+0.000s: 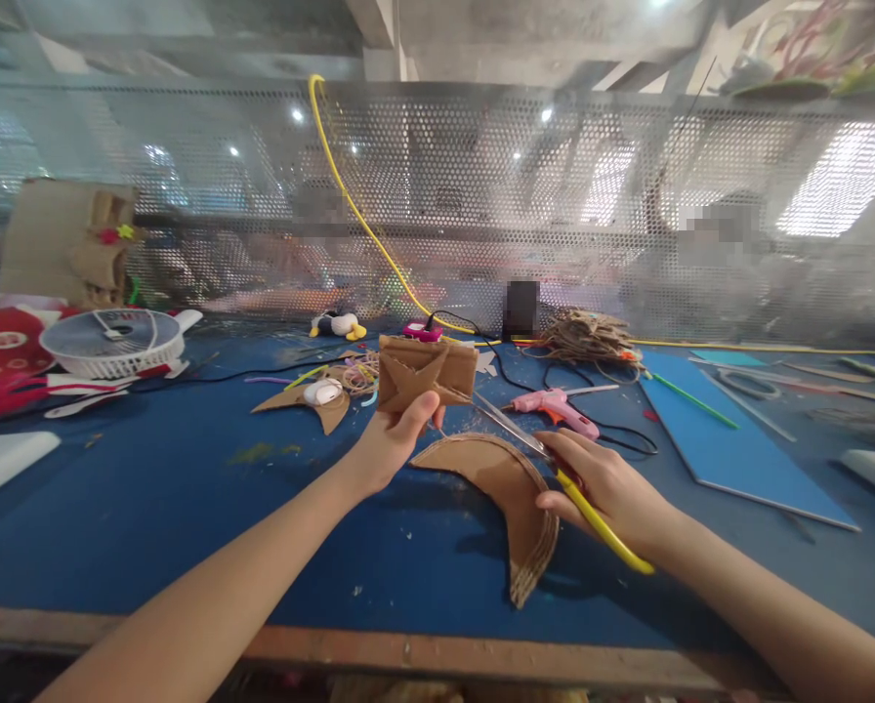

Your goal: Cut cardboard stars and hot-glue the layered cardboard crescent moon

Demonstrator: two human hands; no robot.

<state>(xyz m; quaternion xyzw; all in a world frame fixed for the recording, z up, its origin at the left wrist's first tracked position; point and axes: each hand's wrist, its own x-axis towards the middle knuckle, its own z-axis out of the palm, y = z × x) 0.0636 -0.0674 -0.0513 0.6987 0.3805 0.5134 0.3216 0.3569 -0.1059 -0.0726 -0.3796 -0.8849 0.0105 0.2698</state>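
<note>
My left hand [397,434] is closed on a small piece of cardboard [461,366], held up above the table. A cardboard star [415,379] lies against its face, under my thumb. In my right hand [605,483] is a pair of scissors [588,513] with yellow handles, gripped with the blades pointing left. The blade tips reach close to the cardboard's lower right edge; whether they touch it I cannot tell. Below both hands a thick, layered cardboard crescent [518,488] rests on the blue table [320,576].
Behind the scissors lies a pink glue gun [555,408] with a black cord. A blue board [737,434] is at the right. Cardboard scraps [588,335] are piled at the back, before a perforated metal screen [452,195]. A white fan [115,342] lies at the left.
</note>
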